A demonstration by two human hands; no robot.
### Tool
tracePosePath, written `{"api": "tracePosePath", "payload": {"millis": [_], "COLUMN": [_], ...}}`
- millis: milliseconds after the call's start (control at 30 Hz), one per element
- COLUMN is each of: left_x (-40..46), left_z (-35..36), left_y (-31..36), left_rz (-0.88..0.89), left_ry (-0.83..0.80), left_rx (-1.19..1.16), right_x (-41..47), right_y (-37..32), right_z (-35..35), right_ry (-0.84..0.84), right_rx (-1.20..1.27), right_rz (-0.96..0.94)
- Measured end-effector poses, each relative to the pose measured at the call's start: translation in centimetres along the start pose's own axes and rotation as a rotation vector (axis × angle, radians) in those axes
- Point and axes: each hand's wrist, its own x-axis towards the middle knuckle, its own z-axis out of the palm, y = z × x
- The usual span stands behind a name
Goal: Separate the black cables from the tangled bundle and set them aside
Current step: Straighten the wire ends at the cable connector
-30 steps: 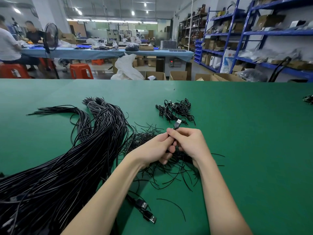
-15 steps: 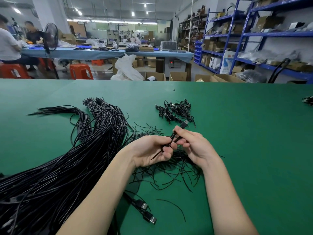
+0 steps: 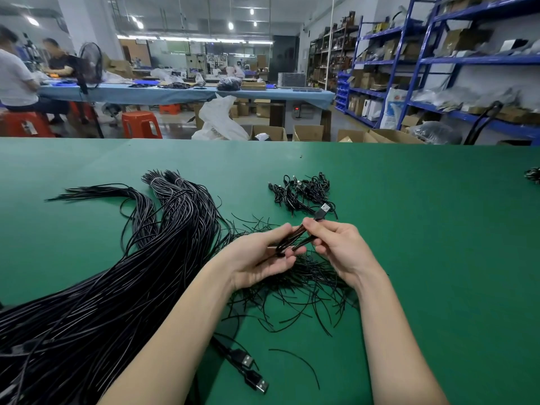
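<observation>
Hands hold one black cable (image 3: 295,239) above the table (image 3: 423,258): left hand (image 3: 260,255) curls round its loop, right hand (image 3: 336,247) pinches near its USB plug (image 3: 323,211). Cardboard boxes (image 3: 306,133) beyond; contents unclear.

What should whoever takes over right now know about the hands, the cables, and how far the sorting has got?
Left hand holds a folded black cable; right hand pinches it just below its USB plug.
Big cable bundle lies left on the green table; loose short strands lie under the hands.
Small pile of coiled cables sits beyond the hands, apparently the set-aside ones.
Two USB plugs lie near the front edge.
Left: place this cable, then work through the bundle.
</observation>
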Motion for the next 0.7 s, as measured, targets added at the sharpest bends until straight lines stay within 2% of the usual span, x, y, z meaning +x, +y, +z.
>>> {"api": "tracePosePath", "payload": {"millis": [167, 333, 567, 700], "left_x": [-0.2, 0.3, 0.4, 0.6], "left_z": [0.0, 0.1, 0.3, 0.5], "left_y": [-0.5, -1.4, -1.4, -1.4], "left_rz": [-0.104, -0.169, -0.036, 0.107], "left_ry": [-0.065, -0.108, 0.056, 0.141], "left_rx": [-0.107, -0.306, -0.248, -0.207], "right_x": [0.1, 0.3, 0.6, 1.0], "right_y": [0.3, 0.6, 0.5, 0.7], "right_z": [-0.1, 0.7, 1.7, 1.7], "right_ry": [-0.068, -0.036, 0.016, 0.059], "right_rx": [0.098, 0.121, 0.029, -0.016], "right_rz": [-0.029, -0.118, -0.148, -0.174]}}
